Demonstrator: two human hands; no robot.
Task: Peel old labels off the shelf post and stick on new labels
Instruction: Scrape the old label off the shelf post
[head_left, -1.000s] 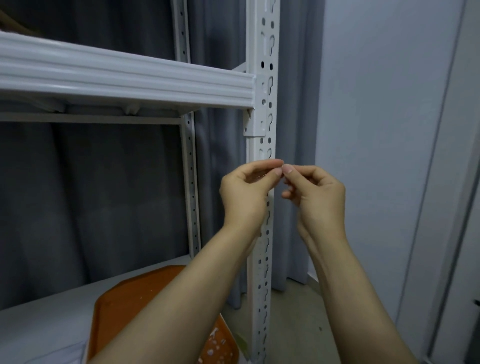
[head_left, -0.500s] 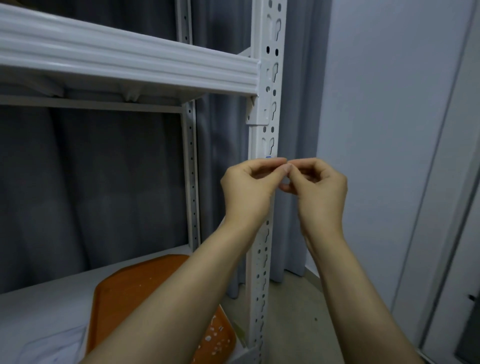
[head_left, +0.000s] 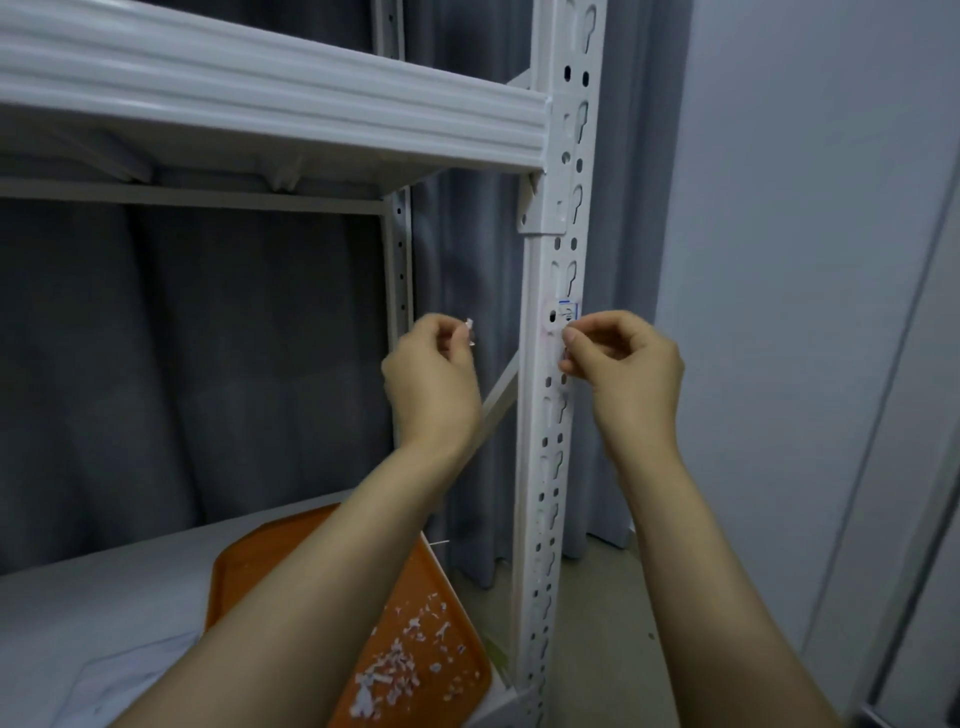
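Observation:
A white perforated shelf post (head_left: 556, 467) stands upright in the middle of the view. A torn old label (head_left: 563, 313) with a blue edge clings to it just below the shelf bracket. My right hand (head_left: 626, 374) is at the post right under that label, thumb and forefinger pinched at its lower edge. My left hand (head_left: 434, 384) is away from the post to the left, pinching a small white scrap of peeled label (head_left: 470, 331) between its fingertips.
An orange tray (head_left: 426, 639) sprinkled with several white label scraps lies on the lower white shelf (head_left: 104, 597). An upper shelf beam (head_left: 260, 98) crosses the top. Grey curtain hangs behind; a pale wall is on the right.
My left hand has pulled away to the left with a torn scrap, uncovering the label remnant on the post. My right hand stays at the post.

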